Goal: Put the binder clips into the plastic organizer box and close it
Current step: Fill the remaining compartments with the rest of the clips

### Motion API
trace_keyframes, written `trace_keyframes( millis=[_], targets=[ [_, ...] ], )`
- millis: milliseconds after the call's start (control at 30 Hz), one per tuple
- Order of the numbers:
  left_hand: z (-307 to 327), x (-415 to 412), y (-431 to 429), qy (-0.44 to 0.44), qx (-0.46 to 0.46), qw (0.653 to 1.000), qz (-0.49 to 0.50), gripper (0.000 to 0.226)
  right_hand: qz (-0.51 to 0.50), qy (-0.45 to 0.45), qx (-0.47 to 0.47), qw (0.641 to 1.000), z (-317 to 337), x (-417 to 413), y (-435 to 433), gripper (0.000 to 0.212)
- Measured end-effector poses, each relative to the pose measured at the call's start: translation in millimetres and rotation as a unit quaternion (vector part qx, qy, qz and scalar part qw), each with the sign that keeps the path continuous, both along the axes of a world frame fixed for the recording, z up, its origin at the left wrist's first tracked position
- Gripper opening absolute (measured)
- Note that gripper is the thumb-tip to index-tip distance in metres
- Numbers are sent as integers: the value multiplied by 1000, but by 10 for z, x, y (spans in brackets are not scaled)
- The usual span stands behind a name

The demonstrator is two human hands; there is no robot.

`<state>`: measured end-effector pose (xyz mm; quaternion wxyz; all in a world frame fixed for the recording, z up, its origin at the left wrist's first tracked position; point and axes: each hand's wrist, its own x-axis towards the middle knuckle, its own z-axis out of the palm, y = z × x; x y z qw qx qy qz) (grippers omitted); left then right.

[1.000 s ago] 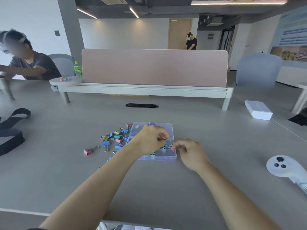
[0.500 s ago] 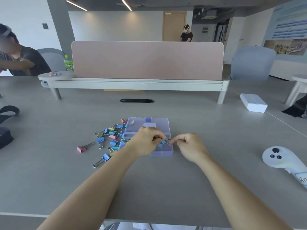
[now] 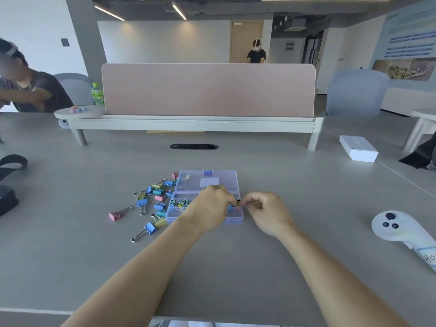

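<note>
A clear purple-tinted plastic organizer box (image 3: 172,214) lies open on the grey table, its lid (image 3: 207,181) folded back flat. Several small clips lie in its left compartment. My left hand (image 3: 210,208) and my right hand (image 3: 266,211) meet over the box's right compartment, both with curled fingers pinching a blue binder clip (image 3: 232,206) between them. Loose coloured binder clips (image 3: 153,199) lie scattered on the table left of the box, with one pink clip (image 3: 115,215) farthest left.
A white controller (image 3: 398,230) lies at the right near the table edge. A white box (image 3: 358,148) sits at the back right, black straps (image 3: 9,175) at the far left. A pink divider (image 3: 207,90) on a raised shelf crosses the back. Two people are beyond.
Both hands stayed over the box's right compartment and have drawn closer together on the blue clip. The camera view has shifted slightly.
</note>
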<state>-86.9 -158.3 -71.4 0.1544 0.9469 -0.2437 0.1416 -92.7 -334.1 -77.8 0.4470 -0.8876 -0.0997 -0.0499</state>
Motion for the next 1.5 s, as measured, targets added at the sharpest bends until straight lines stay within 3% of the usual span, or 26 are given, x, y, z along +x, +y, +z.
trace_keyframes(
  millis=[233, 400, 567, 700, 767, 1000, 1233, 1333, 1500],
  targets=[
    [-25, -13, 103, -45, -70, 996, -26, 27, 14, -18, -15, 1000, -40, 14, -8, 38],
    [-33, -100, 194, -21, -36, 998, -42, 29, 20, -31, -19, 999, -54, 17, -11, 44],
    [-31, -158, 273, -2, -32, 996, -81, 31, 49, -81, -82, 992, -84, 34, -30, 44],
    [-129, -126, 377, 9, 18, 997, -74, 55, 52, -124, -171, 976, -65, 21, -14, 41],
    [-158, -117, 383, 9, 23, 997, -69, 56, 51, -131, -196, 970, -42, 4, 17, 40],
    [-130, -139, 341, -26, 29, 996, -80, 47, 50, -109, -172, 978, -68, 49, 38, 40],
    [-95, -256, 541, -5, 75, 997, 33, 96, 74, -119, -190, 972, -70, -49, 84, 36],
    [-157, -282, 549, 39, 162, 983, 77, 97, 71, -103, -199, 972, -75, -30, 110, 32],
    [-125, -257, 511, 60, 171, 980, 77, 98, 40, -126, -252, 959, -26, -68, 177, 27]
  ],
)
